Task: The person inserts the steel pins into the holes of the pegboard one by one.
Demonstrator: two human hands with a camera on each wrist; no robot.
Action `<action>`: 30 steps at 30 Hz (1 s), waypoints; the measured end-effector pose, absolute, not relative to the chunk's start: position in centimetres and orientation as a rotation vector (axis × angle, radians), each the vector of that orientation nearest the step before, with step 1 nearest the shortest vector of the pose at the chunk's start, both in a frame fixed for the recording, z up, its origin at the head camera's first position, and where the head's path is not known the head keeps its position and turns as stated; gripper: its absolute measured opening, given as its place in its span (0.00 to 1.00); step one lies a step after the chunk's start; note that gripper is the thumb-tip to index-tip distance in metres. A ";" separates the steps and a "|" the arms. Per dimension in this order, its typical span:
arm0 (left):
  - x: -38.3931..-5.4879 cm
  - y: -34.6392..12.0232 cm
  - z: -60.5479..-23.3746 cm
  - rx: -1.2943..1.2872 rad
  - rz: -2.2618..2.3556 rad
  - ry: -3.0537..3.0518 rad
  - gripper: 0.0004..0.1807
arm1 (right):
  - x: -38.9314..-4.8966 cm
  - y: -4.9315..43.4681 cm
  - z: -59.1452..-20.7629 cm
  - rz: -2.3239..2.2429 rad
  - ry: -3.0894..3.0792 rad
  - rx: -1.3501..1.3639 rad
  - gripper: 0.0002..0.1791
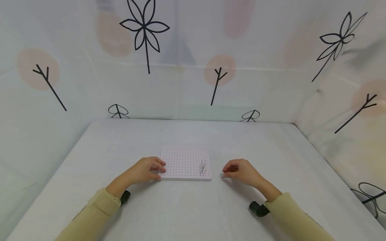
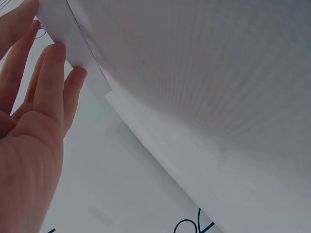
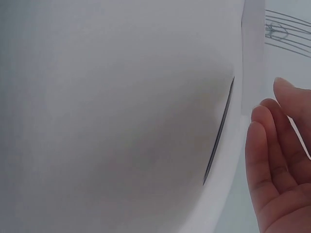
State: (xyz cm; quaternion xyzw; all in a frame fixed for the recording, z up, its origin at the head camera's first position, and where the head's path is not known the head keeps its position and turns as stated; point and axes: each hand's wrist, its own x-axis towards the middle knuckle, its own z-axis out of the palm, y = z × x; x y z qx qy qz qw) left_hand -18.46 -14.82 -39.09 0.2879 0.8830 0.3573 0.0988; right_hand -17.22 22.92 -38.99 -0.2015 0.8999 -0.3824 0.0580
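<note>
A white board (image 1: 184, 164) with a grid of small holes lies on the table. Several thin dark pins (image 1: 203, 167) stand aslant in its right part. My left hand (image 1: 146, 170) touches the board's left edge, its fingers fairly straight against the side wall (image 2: 73, 39). To the right of the board, my right hand (image 1: 241, 171) hovers low with bent fingers. Thumb and fingertips (image 3: 257, 114) are apart in the right wrist view, with nothing seen between them. Close to that hand, a single slim metal pin (image 3: 219, 128) with tapered ends lies on the table.
A white cloth covers the table (image 1: 187, 211), whose far edge meets a hanging sheet (image 1: 181, 90) printed with flowers and twigs. A dark wrist device (image 1: 258, 209) sits under the right sleeve, and another (image 1: 125, 197) by the left sleeve.
</note>
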 end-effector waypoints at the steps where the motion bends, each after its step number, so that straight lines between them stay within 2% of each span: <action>1: -18.5 -14.8 -39.1 0.853 1.060 2.611 0.09 | -17.2 23.1 -39.0 -1.154 2.734 -0.607 0.05; 21: -18.5 -14.8 -39.2 0.827 1.058 2.610 0.09 | -17.9 24.9 -39.7 -1.051 2.674 -0.658 0.09; 30: -18.3 -14.7 -38.9 0.803 1.074 2.597 0.09 | -18.6 24.2 -39.6 -0.957 2.610 -0.629 0.05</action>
